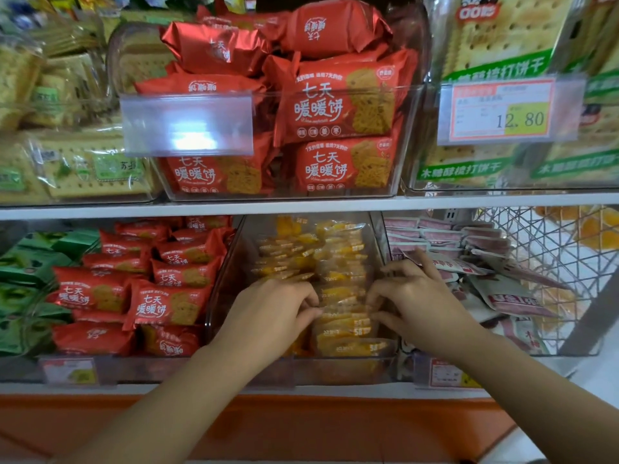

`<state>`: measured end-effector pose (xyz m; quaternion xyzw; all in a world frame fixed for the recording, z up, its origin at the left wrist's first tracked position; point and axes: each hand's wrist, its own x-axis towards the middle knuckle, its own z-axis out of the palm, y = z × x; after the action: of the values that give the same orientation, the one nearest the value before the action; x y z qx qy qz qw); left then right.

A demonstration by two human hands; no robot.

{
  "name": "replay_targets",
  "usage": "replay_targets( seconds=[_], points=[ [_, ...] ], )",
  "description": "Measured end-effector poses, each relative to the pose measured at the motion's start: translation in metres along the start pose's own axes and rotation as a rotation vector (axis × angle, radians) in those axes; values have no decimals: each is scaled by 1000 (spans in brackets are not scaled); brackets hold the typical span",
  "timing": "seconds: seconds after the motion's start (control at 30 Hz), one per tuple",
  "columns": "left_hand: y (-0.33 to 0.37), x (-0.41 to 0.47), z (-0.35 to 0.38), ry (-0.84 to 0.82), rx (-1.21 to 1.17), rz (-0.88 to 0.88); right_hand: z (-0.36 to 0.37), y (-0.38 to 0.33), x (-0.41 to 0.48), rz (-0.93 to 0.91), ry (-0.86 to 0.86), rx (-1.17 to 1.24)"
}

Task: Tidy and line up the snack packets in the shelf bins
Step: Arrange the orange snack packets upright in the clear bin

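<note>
A clear bin (227, 283) on the lower shelf holds several yellow clear-wrapped snack packets (338, 259) stacked in rows. Both my hands are inside it, near its front. My left hand (271, 309) pinches the left ends of the front yellow packets (345, 321) with curled fingers and thumb. My right hand (415, 296) grips the right ends of the same stack, fingers curled round them. The packets between the hands stand roughly on edge.
Red biscuit packets (160, 293) fill the bin to the left, green packets (23, 279) beyond. Pink and white packets (469, 259) lie loosely at the right beside a wire basket (552, 249). The upper shelf carries a bin of red packets (335, 105) and cracker packs (495, 45).
</note>
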<state>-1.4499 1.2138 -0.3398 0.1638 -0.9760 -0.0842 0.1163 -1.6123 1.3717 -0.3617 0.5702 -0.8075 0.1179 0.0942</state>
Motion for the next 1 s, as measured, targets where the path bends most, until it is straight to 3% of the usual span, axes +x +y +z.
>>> replay_targets(
  seconds=[0.13,0.23,0.37,0.6,0.73,0.83,1.0],
  points=[
    [9,0,3,-247,-102,-131,-4,-3,1,-6,-94,-49],
    [12,6,7,-344,-186,-210,-4,-5,1,-75,-21,-90],
    [10,11,8,-410,-252,-267,-4,-1,-1,-104,83,-124],
    [4,3,10,-365,-424,-325,5,-9,-5,-129,-4,-181],
    [3,2,14,-373,-604,-367,-1,1,-6,-61,33,62],
    [4,1,18,-362,-680,-382,-5,10,-9,162,136,335],
    [10,0,26,-351,-805,-398,4,9,-22,313,138,445]
  ],
)
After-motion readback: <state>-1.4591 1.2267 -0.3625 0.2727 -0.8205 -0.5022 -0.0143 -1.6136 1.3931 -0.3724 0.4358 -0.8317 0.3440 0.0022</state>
